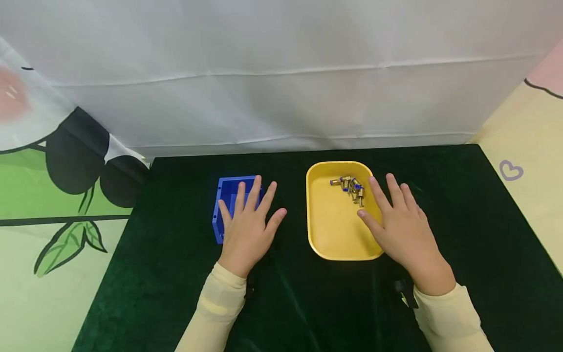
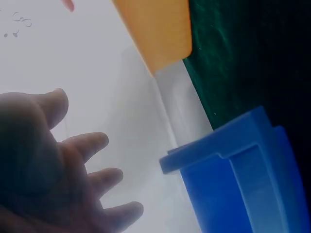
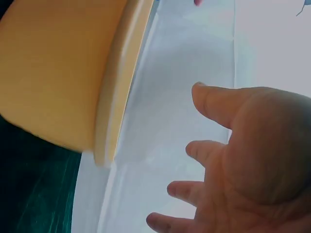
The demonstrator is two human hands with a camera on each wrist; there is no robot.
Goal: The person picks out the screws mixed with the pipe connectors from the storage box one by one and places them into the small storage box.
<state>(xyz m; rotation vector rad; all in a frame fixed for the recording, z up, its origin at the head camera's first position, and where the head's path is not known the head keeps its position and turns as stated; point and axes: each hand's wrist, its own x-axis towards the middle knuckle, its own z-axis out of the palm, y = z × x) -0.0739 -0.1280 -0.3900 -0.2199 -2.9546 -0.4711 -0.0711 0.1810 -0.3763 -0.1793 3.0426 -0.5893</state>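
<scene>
My left hand [image 1: 248,232] is spread with straight fingers over the blue bin [image 1: 217,222], overlapping its right part in the head view. In the left wrist view the blue bin [image 2: 262,160] stands beside the fingers, apart from them. The right hand [image 1: 405,232], also spread, hovers by the right side of the yellow tray [image 1: 336,239]; thumb and forefinger overlap its rim in the head view. Several small brass fittings with blue collars [image 1: 350,187] lie heaped in the tray's upper right. Neither hand holds anything. The right wrist view shows the yellow tray's outer wall [image 3: 58,73] left of the hand.
Both containers stand on a dark green cloth-covered table [image 1: 281,313]. A white fabric sheet [image 1: 281,112] hangs behind its far edge. Printed cloth with leaf drawings [image 1: 66,247] is at the left, and pale yellow cloth [image 1: 523,142] at the right.
</scene>
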